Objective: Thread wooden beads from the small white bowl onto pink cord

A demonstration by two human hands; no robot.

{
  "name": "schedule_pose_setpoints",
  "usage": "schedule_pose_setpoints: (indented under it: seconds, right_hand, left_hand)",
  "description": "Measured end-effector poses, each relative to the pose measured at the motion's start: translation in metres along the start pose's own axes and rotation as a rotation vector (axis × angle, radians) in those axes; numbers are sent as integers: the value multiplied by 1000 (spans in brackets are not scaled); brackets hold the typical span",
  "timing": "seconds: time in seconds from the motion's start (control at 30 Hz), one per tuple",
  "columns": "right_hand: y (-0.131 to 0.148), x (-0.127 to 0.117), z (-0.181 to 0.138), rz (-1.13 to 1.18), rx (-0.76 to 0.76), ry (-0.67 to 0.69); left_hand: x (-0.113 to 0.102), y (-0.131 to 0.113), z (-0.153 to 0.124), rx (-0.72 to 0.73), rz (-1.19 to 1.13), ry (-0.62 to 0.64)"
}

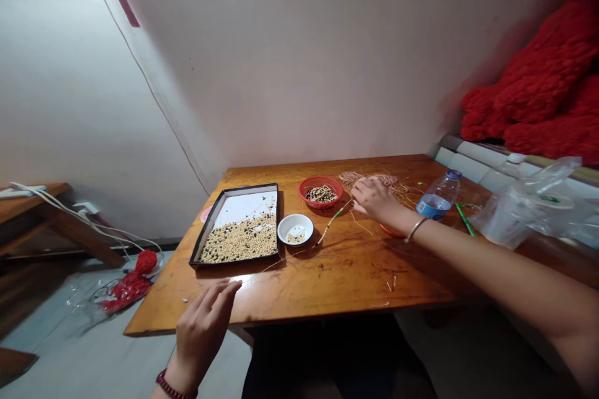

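My right hand (377, 201) is over the far right of the table, its fingers closed on the upper end of a short bead string (329, 225). The string has pale beads with a few green and dark ones, and slants down to the left. From its lower end a thin thread (270, 266) runs to my left hand (204, 321), whose thumb and forefinger are pinched together at the near left. Between the hands are a white bowl (281, 229) with a few beads and a black-rimmed tray (277, 199) of loose pale and dark beads.
A red basket (302, 196) holds strung beads. Behind my right hand lies a heap of cord (397, 183). A water bottle (438, 196), a green pen-like tool (465, 220) and a plastic-wrapped container (508, 218) stand or lie at the right, below red yarn bundles (538, 87).
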State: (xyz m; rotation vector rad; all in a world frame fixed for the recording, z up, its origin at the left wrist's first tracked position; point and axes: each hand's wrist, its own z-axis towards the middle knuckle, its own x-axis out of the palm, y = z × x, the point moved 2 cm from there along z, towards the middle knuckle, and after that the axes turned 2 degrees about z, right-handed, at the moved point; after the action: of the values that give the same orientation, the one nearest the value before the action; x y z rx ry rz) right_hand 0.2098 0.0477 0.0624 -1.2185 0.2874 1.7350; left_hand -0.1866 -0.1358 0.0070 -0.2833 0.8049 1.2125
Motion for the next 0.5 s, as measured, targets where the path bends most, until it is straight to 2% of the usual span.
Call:
schedule_pose_setpoints:
  seconds: [0.1, 0.2, 0.3, 0.37, 0.5]
  right_hand:
    - [-13, -10, -6, 280, 187, -5]
    - [-22, -6, -12, 771, 449, 31]
    - [-25, 2, -17, 1210, 624, 109]
    - [-26, 4, -21, 1369, 693, 89]
    - [-25, 0, -29, 1631, 853, -33]
  left_hand:
    - [5, -6, 7, 20, -6, 35]
    - [11, -14, 12, 83, -39, 48]
    - [16, -21, 18, 114, -64, 65]
    - [20, -24, 23, 106, -69, 72]
    - [26, -27, 30, 74, -65, 68]
